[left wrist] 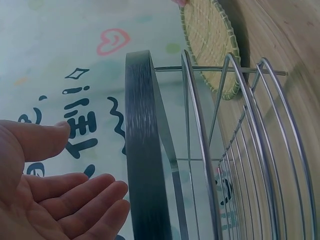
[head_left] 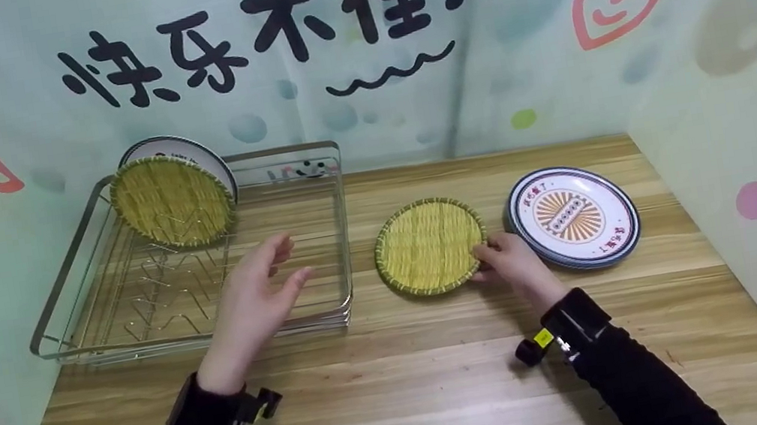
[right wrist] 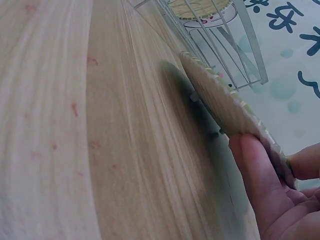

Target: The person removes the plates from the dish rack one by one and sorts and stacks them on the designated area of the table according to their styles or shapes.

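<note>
Woven round mat (head_left: 426,247), green-edged: one, pinched at its near right edge between the thumb and fingers of my right hand (head_left: 514,265), over the wooden tabletop (head_left: 444,384), between rack and plates.
My left hand (head_left: 252,301): relaxed, thumb apart from fingers, above the wire dish rack (head_left: 285,150).
Blue-rimmed plates (head_left: 571,216): stacked, just right of my right hand.
In rack, rear left: second woven mat (head_left: 173,199), leaning, before a white plate (head_left: 192,151).

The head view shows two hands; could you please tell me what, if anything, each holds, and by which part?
The right hand pinches the mat outside the rack by its right edge; the left hand holds nothing.
</note>
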`<action>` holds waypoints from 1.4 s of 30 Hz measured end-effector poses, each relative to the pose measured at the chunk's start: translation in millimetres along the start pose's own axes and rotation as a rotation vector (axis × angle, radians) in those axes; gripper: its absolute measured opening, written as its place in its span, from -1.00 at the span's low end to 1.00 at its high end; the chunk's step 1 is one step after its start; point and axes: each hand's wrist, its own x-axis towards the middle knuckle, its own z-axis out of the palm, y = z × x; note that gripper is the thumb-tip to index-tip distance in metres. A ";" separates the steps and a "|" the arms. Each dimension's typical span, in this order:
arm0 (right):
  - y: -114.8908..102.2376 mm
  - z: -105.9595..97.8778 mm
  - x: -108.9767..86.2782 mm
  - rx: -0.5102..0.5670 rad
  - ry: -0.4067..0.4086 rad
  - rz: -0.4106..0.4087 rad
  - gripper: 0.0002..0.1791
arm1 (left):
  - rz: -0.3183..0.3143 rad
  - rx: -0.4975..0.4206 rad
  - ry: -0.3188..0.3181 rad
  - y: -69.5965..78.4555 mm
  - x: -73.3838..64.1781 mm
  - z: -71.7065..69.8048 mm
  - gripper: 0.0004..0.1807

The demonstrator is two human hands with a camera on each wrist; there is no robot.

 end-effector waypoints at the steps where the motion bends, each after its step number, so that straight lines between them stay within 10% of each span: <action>1: 0.2 -0.4 0.3 0.006 -0.006 0.003 -0.71 | -0.003 0.003 0.002 -0.6 0.0 -0.4 -0.40; 21: -0.9 -11.1 -6.9 0.064 -0.101 0.001 -0.54 | -0.034 0.050 0.002 -8.4 2.2 -13.2 -0.40; 42: -3.1 -19.2 -21.3 -0.138 -0.110 -0.100 -0.44 | -0.070 0.138 0.001 -12.8 8.9 -36.5 -0.41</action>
